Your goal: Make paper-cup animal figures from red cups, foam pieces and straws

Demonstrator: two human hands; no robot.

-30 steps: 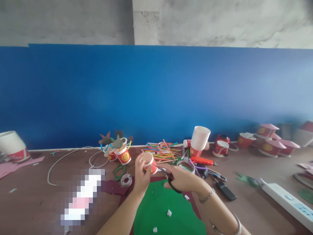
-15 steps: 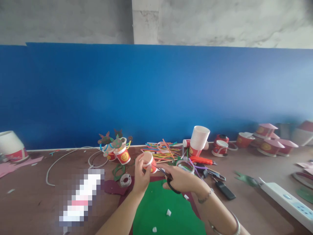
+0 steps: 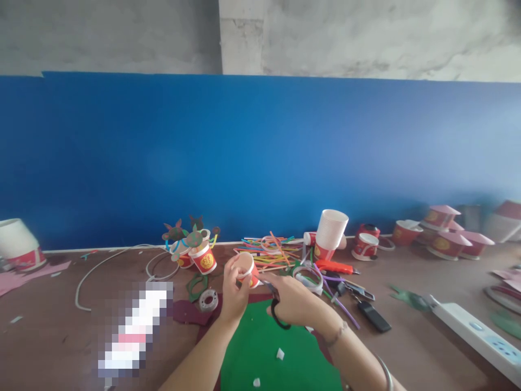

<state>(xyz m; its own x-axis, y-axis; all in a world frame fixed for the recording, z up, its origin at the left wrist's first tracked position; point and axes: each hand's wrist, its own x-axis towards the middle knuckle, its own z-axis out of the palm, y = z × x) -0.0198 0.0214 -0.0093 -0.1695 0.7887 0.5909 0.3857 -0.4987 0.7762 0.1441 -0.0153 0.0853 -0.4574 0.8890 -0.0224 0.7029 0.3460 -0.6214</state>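
My left hand [image 3: 236, 288] is wrapped round a small red and white paper cup [image 3: 253, 276], its open mouth tilted toward me. Black-handled scissors [image 3: 280, 316] are gripped in my right hand [image 3: 293, 298], their blades reaching the cup's right side. How far the blades go into the cup wall is too small to tell. Below both hands lies a green sheet [image 3: 264, 342] on a dark red one, with small white scraps [image 3: 280, 354] on it.
Decorated cups [image 3: 203, 258] and a tape roll [image 3: 209, 300] stand left. Behind lie coloured strips [image 3: 277, 252]; to the right are stacked cups [image 3: 330, 233], an orange cutter [image 3: 336, 266], a black key fob [image 3: 373, 316] and a white power strip [image 3: 480, 331].
My right hand and the scissors have shifted slightly left and down, with the handles turned. My left hand still holds the cup in nearly the same place.
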